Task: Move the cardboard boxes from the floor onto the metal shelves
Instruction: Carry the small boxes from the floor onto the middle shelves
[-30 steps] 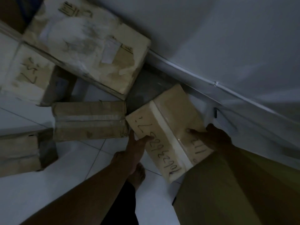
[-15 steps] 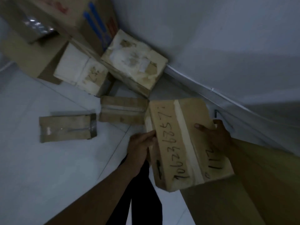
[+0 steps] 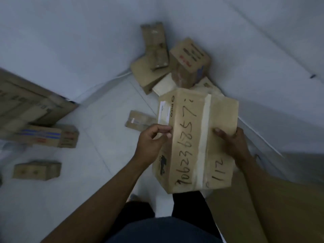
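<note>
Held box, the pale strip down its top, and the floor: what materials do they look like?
Held box: brown cardboard, matte, with creased edges and marker writing on the face. Pale strip: likely packing tape, paper or plastic, laid along the top seam; the blur leaves it open which. Floor: white tile by the look, smooth, with thin grout lines between squares.

White tiled floor (image 3: 98,155). Small box (image 3: 36,171) lower left. Long blue-striped box (image 3: 47,137) beyond it, touching large box (image 3: 29,106) by wall (image 3: 70,41). Flat taped box (image 3: 138,121) mid-floor. Heap of boxes (image 3: 175,67) piled in corner.
</note>
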